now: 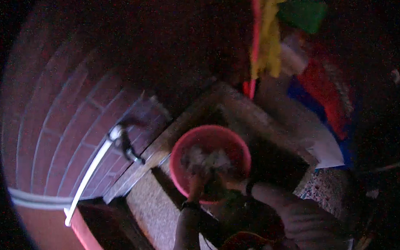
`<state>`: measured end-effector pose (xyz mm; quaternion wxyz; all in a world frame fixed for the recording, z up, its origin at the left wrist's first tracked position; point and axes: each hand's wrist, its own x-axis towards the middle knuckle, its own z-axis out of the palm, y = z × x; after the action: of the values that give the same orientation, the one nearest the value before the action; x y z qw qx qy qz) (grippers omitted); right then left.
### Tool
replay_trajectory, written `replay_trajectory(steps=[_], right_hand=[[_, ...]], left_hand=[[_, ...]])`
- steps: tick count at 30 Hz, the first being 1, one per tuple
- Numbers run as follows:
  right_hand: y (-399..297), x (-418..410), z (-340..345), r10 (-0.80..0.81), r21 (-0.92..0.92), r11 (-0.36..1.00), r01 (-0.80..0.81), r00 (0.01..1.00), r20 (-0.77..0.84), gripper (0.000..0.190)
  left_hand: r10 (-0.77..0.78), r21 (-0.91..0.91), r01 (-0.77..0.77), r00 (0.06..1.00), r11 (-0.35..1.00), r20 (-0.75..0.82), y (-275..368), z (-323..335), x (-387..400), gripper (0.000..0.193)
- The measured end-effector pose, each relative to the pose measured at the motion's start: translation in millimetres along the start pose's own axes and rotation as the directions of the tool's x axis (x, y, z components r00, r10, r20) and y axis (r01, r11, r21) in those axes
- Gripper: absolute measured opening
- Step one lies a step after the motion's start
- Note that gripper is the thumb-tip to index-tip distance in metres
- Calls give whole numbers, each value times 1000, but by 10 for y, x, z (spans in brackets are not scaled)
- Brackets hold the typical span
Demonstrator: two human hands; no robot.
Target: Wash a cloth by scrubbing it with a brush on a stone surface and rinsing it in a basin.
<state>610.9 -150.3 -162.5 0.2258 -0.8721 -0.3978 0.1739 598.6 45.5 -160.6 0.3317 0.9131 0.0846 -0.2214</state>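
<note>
A round pink plastic tub (211,128) stands low in front of me, inside a stone or concrete trough. My left hand (196,183) and my right hand (229,182) both reach down into it over the near rim. Pale, crumpled shapes, perhaps cloth (218,158), lie at my fingertips inside the tub. Dimness and blur hide whether my fingers grip them. A dark band circles each wrist.
A tap (128,152) on a white pipe (89,177) juts from the tiled wall (64,130) at left. Stone ledges (253,110) border the tub. Yellow cloth (269,38) hangs at upper right, near red fabric (323,93). Much of the surroundings is dark.
</note>
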Motion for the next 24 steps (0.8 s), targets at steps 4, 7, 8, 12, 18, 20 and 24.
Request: replay_trajectory(steps=[4,7,8,12,18,20,24], right_hand=[[113,84,-49,-11,-116,993,3,997,-75,40],[389,35,38,158,54,983,-174,961,225,36],[392,81,80,186,105,966,-234,922,340,34],[213,83,-157,33,-254,967,-5,994,108,27],[-315,-99,-1199,512,511,652,-560,822,248,28],[40,-235,-956,292,420,835,-356,933,209,34],[119,-441,-1100,152,374,905,-203,975,161,45]], left_hand=[[18,87,13,939,996,-344,-112,-8,-104,66],[-210,-328,167,972,930,-100,-372,309,-3,68],[-143,-299,95,979,950,-144,-457,320,-21,67],[180,-169,-234,942,958,-282,-515,306,8,62],[155,-716,-193,981,671,-119,-73,-875,-280,53],[36,-826,-76,997,559,-67,-27,-1371,-563,51],[-57,-861,-40,995,508,-80,-155,-1248,-434,51]])
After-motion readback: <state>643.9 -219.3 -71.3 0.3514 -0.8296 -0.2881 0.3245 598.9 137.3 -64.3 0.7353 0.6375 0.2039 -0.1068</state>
